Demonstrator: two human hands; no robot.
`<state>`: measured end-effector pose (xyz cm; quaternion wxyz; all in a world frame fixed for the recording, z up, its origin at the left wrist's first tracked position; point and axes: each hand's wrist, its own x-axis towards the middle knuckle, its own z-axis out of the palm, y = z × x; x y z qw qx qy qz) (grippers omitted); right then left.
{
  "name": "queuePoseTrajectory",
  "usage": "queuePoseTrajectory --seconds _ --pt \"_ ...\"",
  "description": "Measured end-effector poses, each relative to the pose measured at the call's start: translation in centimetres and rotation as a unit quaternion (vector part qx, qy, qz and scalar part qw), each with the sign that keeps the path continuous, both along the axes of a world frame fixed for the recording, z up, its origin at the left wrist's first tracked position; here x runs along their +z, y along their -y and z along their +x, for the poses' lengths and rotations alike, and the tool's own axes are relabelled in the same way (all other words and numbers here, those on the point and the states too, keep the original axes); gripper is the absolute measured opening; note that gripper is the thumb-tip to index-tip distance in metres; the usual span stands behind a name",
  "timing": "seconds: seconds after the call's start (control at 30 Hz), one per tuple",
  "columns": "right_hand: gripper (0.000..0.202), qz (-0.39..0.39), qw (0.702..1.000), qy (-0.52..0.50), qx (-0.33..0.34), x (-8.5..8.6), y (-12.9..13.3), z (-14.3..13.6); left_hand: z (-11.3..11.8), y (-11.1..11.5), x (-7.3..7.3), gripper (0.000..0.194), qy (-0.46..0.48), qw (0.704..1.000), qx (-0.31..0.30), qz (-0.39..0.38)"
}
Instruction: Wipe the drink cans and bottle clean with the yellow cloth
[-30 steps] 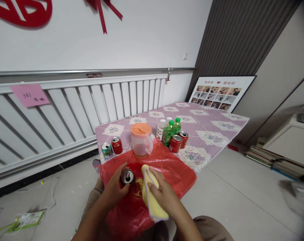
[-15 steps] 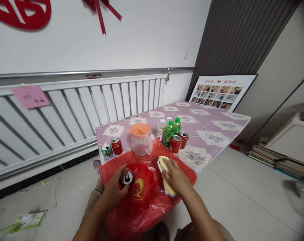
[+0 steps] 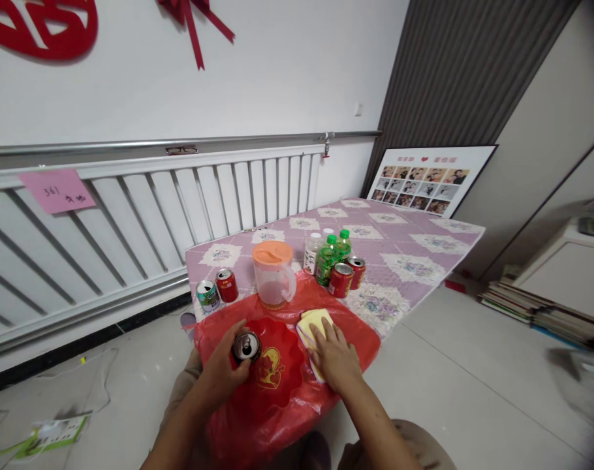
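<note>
My left hand [image 3: 224, 362] is wrapped round a dark drink can [image 3: 247, 346], its opened top facing up, over the left part of a red scalloped tray [image 3: 282, 391]. A gold heart design shows on the tray's bottom. To the right, my right hand [image 3: 337, 358] lies flat with fingers spread on a folded yellow cloth [image 3: 311, 324]. The cloth rests on a red plastic sheet [image 3: 360, 333] beside the tray. Just behind the tray stands a clear pitcher [image 3: 272, 284] with an orange lid.
Left of the pitcher stand a green can [image 3: 207, 297] and a red can [image 3: 226, 285]. On its right are green-capped bottles [image 3: 326, 261], a white-capped bottle [image 3: 311, 253] and two red cans [image 3: 341, 281]. A radiator [image 3: 150, 209] runs behind the table; a photo board [image 3: 429, 179] leans at the far end.
My right hand has lowered and flattened, and the yellow cloth now lies flatter and slightly further left on the red sheet. My left hand still holds the can in about the same place.
</note>
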<state>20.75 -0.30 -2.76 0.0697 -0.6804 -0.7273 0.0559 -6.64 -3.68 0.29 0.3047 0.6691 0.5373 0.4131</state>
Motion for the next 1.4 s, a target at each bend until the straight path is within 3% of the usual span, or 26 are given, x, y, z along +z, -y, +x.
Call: queuePoseTrajectory --seconds 0.4,0.77,0.9,1.0,1.1,1.2,1.4 --pt "0.053 0.007 1.0 -0.011 -0.013 -0.4 0.1 -0.2 0.4 0.2 1.2 0.069 -0.006 1.0 0.006 -0.017" --pt "0.05 0.043 0.998 -0.033 -0.011 -0.7 0.1 0.6 0.0 -0.2 -0.8 0.071 0.013 1.0 0.017 -0.003" --pt "0.046 0.037 0.993 -0.104 -0.036 -0.2 -0.7 1.2 -0.2 -0.1 -1.3 0.071 0.006 1.0 0.017 -0.007" --pt "0.042 0.076 0.98 -0.176 -0.057 0.5 -2.0 1.6 -0.1 0.0 -1.0 0.071 -0.005 1.0 0.024 -0.012" --pt "0.038 0.137 0.963 -0.231 -0.002 1.3 -3.6 1.8 -0.2 0.2 -0.4 0.071 -0.015 0.999 0.024 -0.02" --pt "0.038 0.149 0.953 -0.257 0.05 1.6 -5.0 2.1 -0.4 0.3 -0.2 0.071 -0.042 0.998 0.031 -0.029" --pt "0.036 0.139 0.948 -0.278 0.075 0.2 -5.5 3.3 -0.2 0.5 -1.2 0.085 -0.118 0.992 0.039 0.005"
